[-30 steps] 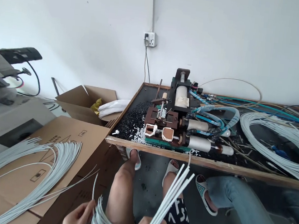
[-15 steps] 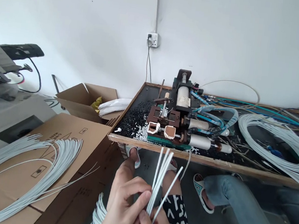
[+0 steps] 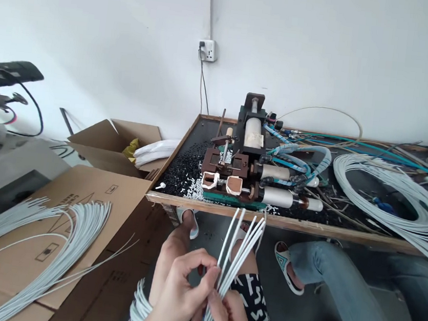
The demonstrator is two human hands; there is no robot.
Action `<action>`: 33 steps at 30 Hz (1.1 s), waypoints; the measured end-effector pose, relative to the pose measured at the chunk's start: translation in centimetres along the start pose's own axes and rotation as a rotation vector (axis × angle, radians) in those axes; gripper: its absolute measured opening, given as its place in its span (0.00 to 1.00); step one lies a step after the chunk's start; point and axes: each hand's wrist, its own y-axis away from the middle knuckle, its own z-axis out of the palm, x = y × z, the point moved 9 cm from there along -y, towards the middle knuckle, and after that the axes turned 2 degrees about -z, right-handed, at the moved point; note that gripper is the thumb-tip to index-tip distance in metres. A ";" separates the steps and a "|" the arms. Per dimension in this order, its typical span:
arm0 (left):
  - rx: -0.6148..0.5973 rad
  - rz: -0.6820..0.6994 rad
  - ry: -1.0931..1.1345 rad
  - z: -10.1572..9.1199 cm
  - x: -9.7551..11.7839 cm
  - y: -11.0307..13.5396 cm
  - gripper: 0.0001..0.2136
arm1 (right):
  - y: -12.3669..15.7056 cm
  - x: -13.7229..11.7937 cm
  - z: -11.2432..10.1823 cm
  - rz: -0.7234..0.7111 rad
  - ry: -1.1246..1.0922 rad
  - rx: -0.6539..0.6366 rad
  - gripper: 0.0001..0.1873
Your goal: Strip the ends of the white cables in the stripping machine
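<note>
A small bunch of white cables stands up between my two hands, its free ends fanned apart below the bench edge. My left hand pinches at the cables with thumb and forefinger. From the right, my right hand grips the same bunch lower down, thumb against it. More coiled white cable rests across my lap, partly hidden by my arms. Just beyond the fanned ends is a pneumatic wire-stripping machine with metal cylinders and two brown jaw blocks.
A wooden-edged bench carries black and white scraps, blue air hoses and a large white cable coil. At left, more cables lie on a cardboard box. An open carton stands behind. Another person's jeans-clad leg is at right.
The view has shifted slightly right. The single cable that stood apart at the right has come in against the bunch, and the cable tips are spread differently. Both hands keep their hold.
</note>
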 end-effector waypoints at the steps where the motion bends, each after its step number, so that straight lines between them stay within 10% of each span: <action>1: 0.016 -0.052 0.050 0.0 -0.7 0.0 0.12 | -0.1 0.2 -0.2 0.010 -0.018 0.026 0.31; 14: 0.227 0.063 0.158 0.9 -0.1 -6.2 0.15 | -1.7 -5.8 -2.3 -0.505 -0.087 0.143 0.18; 33: 0.323 0.054 0.178 -0.8 -2.0 -9.1 0.16 | -1.5 -6.9 -0.7 -0.430 -0.174 0.027 0.20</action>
